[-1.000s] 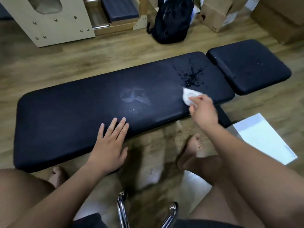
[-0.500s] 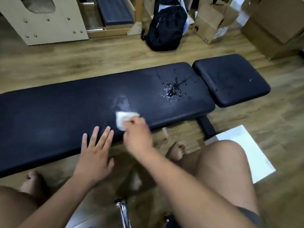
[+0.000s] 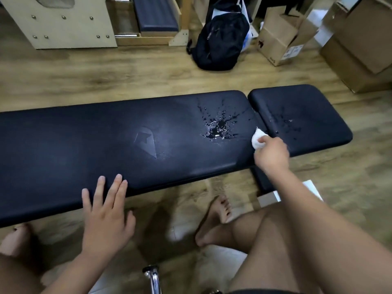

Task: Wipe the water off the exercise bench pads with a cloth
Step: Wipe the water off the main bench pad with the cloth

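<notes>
A long black bench pad lies across the view, with a shorter black seat pad at its right end. A splash of water sits on the long pad's right part, and small drops dot the seat pad. My right hand grips a small wadded white cloth and presses it at the gap between the two pads, right of the splash. My left hand rests flat on the long pad's near edge, fingers spread, holding nothing.
A black backpack and cardboard boxes stand on the wooden floor behind the bench. Wooden equipment is at the back left. A white sheet lies under my right arm. My bare foot and a chrome tube are near.
My right hand swept the cloth left to the logo, then back right to the gap between the pads. My left hand stayed on the pad's near edge.
</notes>
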`<state>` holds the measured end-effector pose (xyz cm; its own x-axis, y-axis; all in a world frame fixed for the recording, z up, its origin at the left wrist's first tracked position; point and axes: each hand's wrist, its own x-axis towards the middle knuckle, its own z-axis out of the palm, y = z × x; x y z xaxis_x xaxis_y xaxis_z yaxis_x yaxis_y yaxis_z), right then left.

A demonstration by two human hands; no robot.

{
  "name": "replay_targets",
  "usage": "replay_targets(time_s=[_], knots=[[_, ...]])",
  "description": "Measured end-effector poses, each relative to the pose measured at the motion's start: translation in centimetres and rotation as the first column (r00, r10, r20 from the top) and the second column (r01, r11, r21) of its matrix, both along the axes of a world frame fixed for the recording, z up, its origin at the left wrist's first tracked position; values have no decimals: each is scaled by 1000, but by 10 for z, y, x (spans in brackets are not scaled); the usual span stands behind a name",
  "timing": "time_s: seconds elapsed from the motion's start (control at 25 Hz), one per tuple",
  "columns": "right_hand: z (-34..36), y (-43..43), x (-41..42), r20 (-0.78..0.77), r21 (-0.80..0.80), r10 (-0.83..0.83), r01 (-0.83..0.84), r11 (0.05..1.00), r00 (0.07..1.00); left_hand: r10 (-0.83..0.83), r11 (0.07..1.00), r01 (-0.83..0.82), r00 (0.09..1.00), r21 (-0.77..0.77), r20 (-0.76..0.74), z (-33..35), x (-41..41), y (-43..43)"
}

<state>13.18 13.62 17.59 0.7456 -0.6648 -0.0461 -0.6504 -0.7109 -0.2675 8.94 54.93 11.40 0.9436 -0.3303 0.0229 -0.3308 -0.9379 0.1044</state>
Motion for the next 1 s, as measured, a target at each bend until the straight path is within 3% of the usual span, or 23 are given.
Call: replay_targets(time_s=[0.12, 0.2, 0.28, 0.36, 0.44, 0.56, 0.64, 0.72, 0.8, 0.88, 1.0], knots=[[-12, 94, -8, 95, -21, 140, -138, 990, 986, 45, 999, -45, 999, -18, 16, 0, 0, -8], [-13, 171, -7, 128, 31, 349, -355, 934, 928, 75, 997, -75, 997, -1, 4, 2, 3, -10], [-11, 228, -9, 90, 106, 617, -623, 775, 782, 113, 994, -113, 993, 0, -44, 7, 3, -14], [-7, 224, -3, 77, 158, 757, -758, 633, 649, 157, 988, -156, 984, 12, -87, 15, 0, -23], [-11, 173, 2, 57, 47, 735, -737, 674, 676, 170, 984, -159, 975, 83, -145, 19, -2, -31], [-9, 58, 7, -4, -140, 434, -430, 892, 901, 205, 966, -173, 965, 190, -165, 27, -3, -38], [2, -11, 11, 7, -18, 113, -113, 993, 994, 263, 945, -208, 942, 253, -208, 39, -3, -42], [3, -42, 12, 19, 128, -93, 90, 988, 995, 302, 933, -237, 925, 270, -232, 48, -2, -47], [-8, -24, 13, 47, 21, -73, 72, 997, 996, 296, 935, -219, 915, 278, -273, 54, 2, -49], [-21, 32, 14, 88, -90, 112, -104, 991, 990, 287, 943, -209, 903, 257, -318, 58, 11, -45], [-34, 146, 16, 107, -58, 426, -422, 905, 898, 273, 947, -190, 902, 261, -334, 56, 10, -44]])
